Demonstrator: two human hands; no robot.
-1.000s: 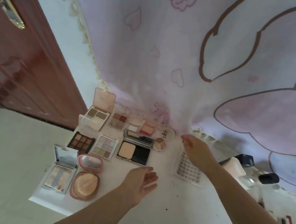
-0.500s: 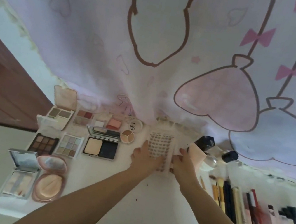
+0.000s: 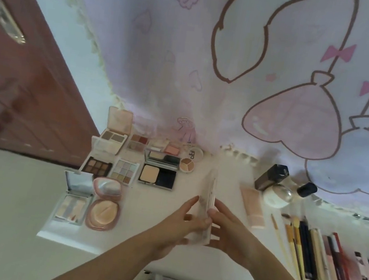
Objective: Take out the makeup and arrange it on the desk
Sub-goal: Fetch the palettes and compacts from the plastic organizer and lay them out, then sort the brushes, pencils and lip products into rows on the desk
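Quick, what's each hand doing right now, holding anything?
Left hand: gripping the clear palette case, which stands on edge.
Right hand: gripping the same case from the other side.

Head cam, close, looking fwd/down over desk (image 3: 99,242).

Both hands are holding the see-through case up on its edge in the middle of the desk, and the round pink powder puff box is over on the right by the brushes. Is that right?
Not quite. The round pink powder puff box is on the left side of the desk, beside the open palettes, not by the brushes. The head view shows it. The left hand and right hand do hold the see-through case on its edge.
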